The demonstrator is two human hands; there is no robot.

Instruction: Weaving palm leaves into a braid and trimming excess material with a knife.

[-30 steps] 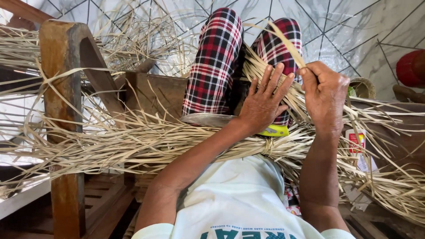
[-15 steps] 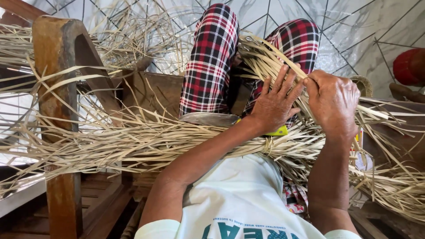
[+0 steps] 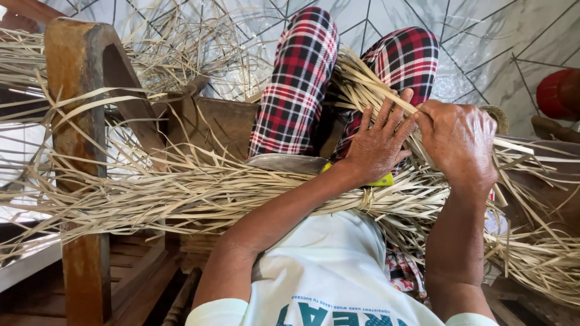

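- So the left hand (image 3: 379, 145) is lying flat, fingers spread out, pressing on a bunch of dried straw strips (image 3: 362, 84) that runs up over the right knee. Not really closed around anything, more like pinning the strips down.
- The right hand (image 3: 459, 142) is just beside it, touching at the fingertips, and it's curled shut over the same strips. Can't tell how many strips are inside the fist since the back of the hand hides them.
- A much bigger bundle of straw (image 3: 181, 193) lies crossways over the lap, sticking out well past both sides of the body. It looks tied or cinched near the middle, right under the left wrist.
- Between the legs and that bundle there's a knife blade (image 3: 284, 163) lying flat, with a bit of yellow handle (image 3: 382, 180) poking out under the left hand. The left forearm covers most of where they join.
- Legs are in red, black and white checked trousers (image 3: 296, 84), knees up.
- On the left side a worn wooden chair frame (image 3: 75, 121) stands upright, and loose strips hang over and tangle around it.
- Behind it all is a pale tiled floor (image 3: 483, 54), plus something red and round (image 3: 556, 93) at the right edge, cut off so I can't say what it is.
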